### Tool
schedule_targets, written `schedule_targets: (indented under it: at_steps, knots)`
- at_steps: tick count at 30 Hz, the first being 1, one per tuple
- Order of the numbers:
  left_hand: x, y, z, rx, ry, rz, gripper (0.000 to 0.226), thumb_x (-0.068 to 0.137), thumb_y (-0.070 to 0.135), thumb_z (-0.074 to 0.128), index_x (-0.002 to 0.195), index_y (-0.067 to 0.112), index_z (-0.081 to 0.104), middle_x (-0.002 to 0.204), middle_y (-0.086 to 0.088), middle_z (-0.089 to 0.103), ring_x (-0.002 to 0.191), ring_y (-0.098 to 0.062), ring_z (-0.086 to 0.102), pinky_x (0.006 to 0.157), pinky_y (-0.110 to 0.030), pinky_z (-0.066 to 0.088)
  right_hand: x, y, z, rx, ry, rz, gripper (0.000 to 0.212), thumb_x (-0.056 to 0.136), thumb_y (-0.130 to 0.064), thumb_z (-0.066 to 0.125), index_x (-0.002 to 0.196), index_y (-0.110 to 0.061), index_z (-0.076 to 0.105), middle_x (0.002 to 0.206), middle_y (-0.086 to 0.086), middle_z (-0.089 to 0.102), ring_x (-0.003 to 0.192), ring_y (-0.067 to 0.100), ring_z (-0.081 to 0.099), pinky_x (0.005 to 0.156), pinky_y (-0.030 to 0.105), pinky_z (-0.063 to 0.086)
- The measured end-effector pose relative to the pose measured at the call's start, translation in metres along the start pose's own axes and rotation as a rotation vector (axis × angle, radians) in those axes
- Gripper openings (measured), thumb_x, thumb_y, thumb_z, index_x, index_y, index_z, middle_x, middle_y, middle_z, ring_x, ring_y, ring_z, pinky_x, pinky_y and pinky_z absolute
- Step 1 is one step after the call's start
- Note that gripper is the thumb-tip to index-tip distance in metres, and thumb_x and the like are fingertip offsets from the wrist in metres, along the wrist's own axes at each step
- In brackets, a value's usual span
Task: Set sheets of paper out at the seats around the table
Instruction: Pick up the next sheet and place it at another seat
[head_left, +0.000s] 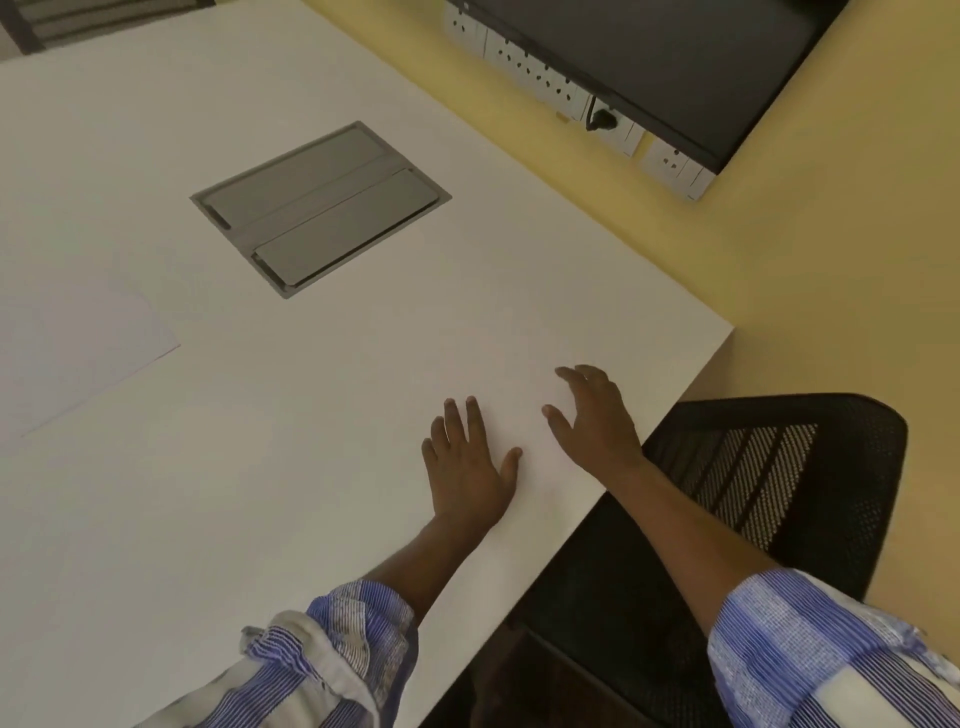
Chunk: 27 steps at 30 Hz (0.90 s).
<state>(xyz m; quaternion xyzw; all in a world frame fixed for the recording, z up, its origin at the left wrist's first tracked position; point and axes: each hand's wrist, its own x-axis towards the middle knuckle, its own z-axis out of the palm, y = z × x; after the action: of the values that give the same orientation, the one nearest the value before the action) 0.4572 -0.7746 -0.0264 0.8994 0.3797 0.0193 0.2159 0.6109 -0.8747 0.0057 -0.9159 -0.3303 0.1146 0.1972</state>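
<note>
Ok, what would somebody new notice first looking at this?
Two bare hands spread flat near the white table's right edge: left hand, right hand. Next, the grey hatch set into the tabletop farther in, and the black mesh chair tucked in beside the right forearm.

White table (322, 467), paper sheet (78, 358)

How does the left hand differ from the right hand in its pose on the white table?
The left hand lies flat, palm down, fingers straight and spread; the right hand is arched, fingers curled. The left hand sits further in from the white table edge; the right hand is nearer the black mesh chair. Both are empty, with rolled striped sleeves.
</note>
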Motion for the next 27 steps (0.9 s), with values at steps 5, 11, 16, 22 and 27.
schedule_targets:
  at_steps: [5,11,16,22,27]
  knots:
    - [-0.051,-0.005,-0.038,-0.014,0.073,0.002,0.086,0.092,0.065,0.041,0.156,0.011,0.024,0.156,-0.019,0.034,0.141,-0.040,0.034,0.111,-0.053,0.035,-0.055,-0.038,-0.025,0.031,0.053,-0.081,0.057,0.096,-0.039,0.062,0.147,-0.018,0.046,0.149,0.009,0.046,0.135,0.028,0.044,0.103,0.045,0.048]
    - [-0.141,-0.017,-0.074,-0.063,0.256,0.062,0.081,0.090,0.062,0.047,0.150,0.008,0.037,0.141,-0.019,0.050,0.126,-0.038,0.048,0.098,-0.051,0.044,-0.153,-0.092,-0.045,0.088,0.195,-0.216,0.053,0.097,-0.040,0.060,0.144,-0.018,0.049,0.146,0.006,0.049,0.133,0.024,0.046,0.100,0.038,0.048]
    - [-0.220,-0.038,-0.097,-0.081,0.281,0.084,0.081,0.091,0.060,0.049,0.151,0.008,0.034,0.141,-0.019,0.049,0.126,-0.036,0.047,0.098,-0.050,0.041,-0.235,-0.125,-0.041,0.131,0.232,-0.220,0.052,0.098,-0.041,0.059,0.144,-0.020,0.049,0.146,0.005,0.049,0.133,0.023,0.045,0.100,0.037,0.046]
    - [-0.276,-0.081,-0.136,-0.026,0.313,0.103,0.080,0.092,0.061,0.046,0.152,0.009,0.032,0.142,-0.018,0.049,0.127,-0.036,0.047,0.098,-0.050,0.042,-0.306,-0.168,-0.025,0.159,0.243,-0.184,0.051,0.098,-0.043,0.058,0.144,-0.023,0.049,0.146,0.004,0.049,0.134,0.022,0.046,0.101,0.038,0.047]
    - [-0.300,-0.124,-0.172,0.019,0.324,0.171,0.079,0.093,0.062,0.044,0.152,0.011,0.032,0.144,-0.016,0.048,0.128,-0.034,0.047,0.100,-0.048,0.042,-0.348,-0.211,-0.008,0.162,0.291,-0.146,0.050,0.098,-0.044,0.059,0.143,-0.024,0.049,0.146,0.003,0.050,0.133,0.022,0.047,0.099,0.037,0.050]
